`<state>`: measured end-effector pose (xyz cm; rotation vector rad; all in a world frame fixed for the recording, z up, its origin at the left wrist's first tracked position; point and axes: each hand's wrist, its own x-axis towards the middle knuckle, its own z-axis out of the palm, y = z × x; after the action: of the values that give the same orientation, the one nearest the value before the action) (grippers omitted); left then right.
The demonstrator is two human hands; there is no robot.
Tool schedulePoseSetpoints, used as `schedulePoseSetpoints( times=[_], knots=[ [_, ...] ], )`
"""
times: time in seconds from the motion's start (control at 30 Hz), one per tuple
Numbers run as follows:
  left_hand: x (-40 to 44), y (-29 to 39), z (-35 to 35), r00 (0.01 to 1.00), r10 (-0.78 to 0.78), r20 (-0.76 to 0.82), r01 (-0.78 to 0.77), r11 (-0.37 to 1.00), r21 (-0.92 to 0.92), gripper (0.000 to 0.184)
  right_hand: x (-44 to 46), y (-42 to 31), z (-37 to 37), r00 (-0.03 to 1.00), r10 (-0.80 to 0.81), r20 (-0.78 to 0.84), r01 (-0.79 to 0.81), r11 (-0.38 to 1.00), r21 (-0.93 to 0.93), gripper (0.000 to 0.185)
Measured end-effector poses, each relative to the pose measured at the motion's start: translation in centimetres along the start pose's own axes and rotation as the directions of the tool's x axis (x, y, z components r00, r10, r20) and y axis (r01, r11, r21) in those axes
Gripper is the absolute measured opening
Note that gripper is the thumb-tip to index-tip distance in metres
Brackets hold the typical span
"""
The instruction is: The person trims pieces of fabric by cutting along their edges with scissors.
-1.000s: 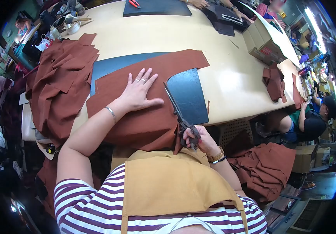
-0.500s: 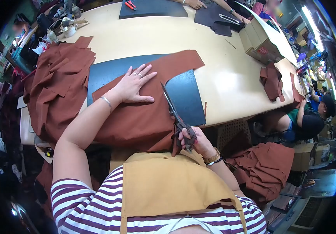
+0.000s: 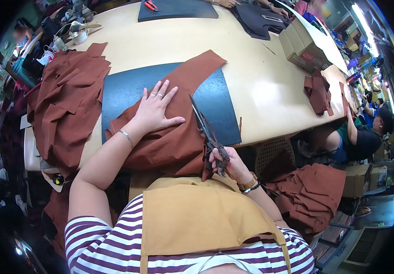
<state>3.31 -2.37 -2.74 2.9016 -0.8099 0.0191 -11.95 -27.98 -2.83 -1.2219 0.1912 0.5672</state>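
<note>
Right hand point(image 3: 235, 166) closed round the wrapped handles of scissors point(image 3: 201, 123), blades beside the cloth's right edge; whether they bite, can't tell. Left hand point(image 3: 156, 112) spread flat, pressing brown cloth point(image 3: 190, 77), which lies over a dark board point(image 3: 224, 107) and sags off the near edge. Upper strip has a clean, curved edge, so I'd judge that stretch finished; lower part bunched, its outline unsettled. Pale table point(image 3: 256, 82): rumpled brown heap point(image 3: 66, 109) on the left, carton point(image 3: 299, 45) far right. Co-worker's hand point(image 3: 229, 3) beyond.
</note>
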Motion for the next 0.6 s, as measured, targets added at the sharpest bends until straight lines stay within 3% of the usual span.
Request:
schedulePoseSetpoints(
  times=[0.37,0.57,0.6],
  knots=[
    [-1.4,3.0,0.3,0.989,-0.148,0.006,0.147,0.988,0.036,0.102,0.1,-0.2,0.4,1.0,0.018,-0.02,-0.017,0.999,0.039,0.027],
    [-0.6,2.0,0.1,0.99,-0.138,-0.002,0.138,0.99,-0.016,0.076,-0.2,0.3,0.4,1.0,-0.01,-0.022,0.01,1.0,0.026,0.027],
    [0.0,1.9,-1.2,0.99,-0.135,0.029,0.136,0.99,-0.023,0.065,-0.2,0.4,0.3,1.0,-0.025,-0.013,0.026,0.999,0.025,0.028]
  ],
)
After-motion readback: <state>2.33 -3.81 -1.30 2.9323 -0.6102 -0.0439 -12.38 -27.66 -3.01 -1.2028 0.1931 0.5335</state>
